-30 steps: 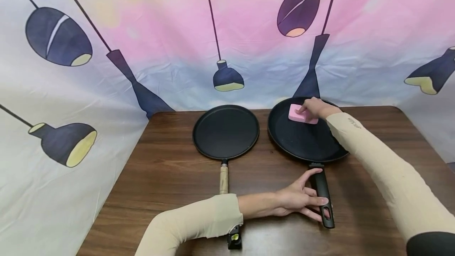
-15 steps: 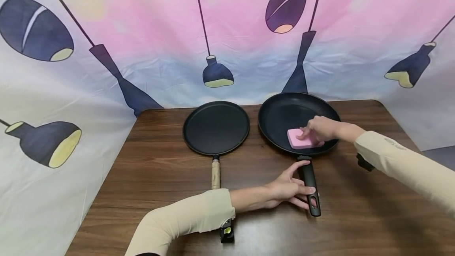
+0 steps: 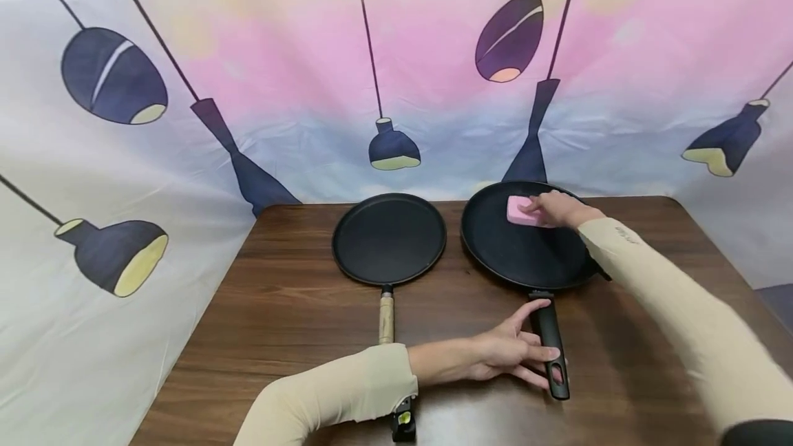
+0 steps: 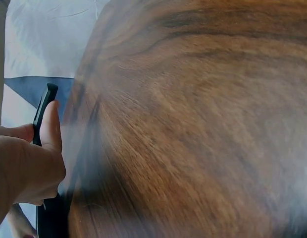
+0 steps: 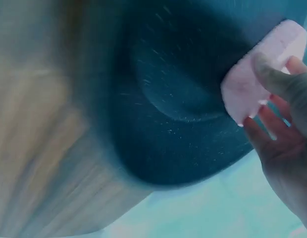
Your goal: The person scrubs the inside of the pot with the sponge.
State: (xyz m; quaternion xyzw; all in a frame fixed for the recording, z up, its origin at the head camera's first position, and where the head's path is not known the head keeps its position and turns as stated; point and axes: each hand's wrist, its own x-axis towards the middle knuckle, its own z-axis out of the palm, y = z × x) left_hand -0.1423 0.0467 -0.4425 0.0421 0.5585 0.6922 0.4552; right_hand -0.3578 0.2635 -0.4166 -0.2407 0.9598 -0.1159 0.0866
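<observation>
A deep black frying pan sits at the back right of the table. My left hand grips its black handle, thumb on one side and fingers behind; the left wrist view shows the same handle pinched between thumb and finger. Over the pan's upper inside, my right hand holds a pink sponge. In the right wrist view the thumb lies across the sponge and the fingers curl round its edge. Small light specks dot the pan's dark inside.
A flat, round black griddle pan with a wooden handle lies left of the frying pan. My left forearm crosses in front of that handle's end. Behind the brown wooden table hangs a cloth printed with lamps.
The right hand brought the sponge from the pan's far part down to its near side, then back up to the far part. The left hand keeps its grip on the handle.
</observation>
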